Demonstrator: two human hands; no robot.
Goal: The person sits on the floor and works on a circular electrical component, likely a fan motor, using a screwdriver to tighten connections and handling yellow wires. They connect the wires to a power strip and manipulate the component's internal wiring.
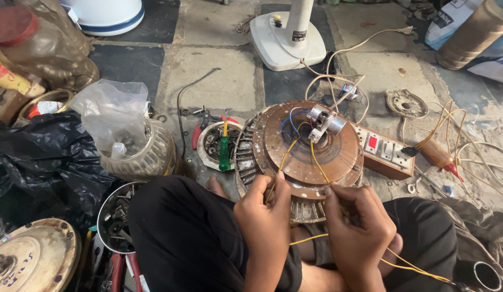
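I count two hands on two yellow wires, one motor, one green screwdriver, one pair of red pliers, one switchboard, one fan base, one soldering iron.

Fan motor sits on the floor just ahead of the knees, centre frame. Capacitor on top of it. Left hand and right hand at its near edge, each on a wire. Screwdriver lies across a small housing just left of the motor; pliers beside that. Switch board touches the motor's right side. Fan base behind. Plastic bag on a casing far left.
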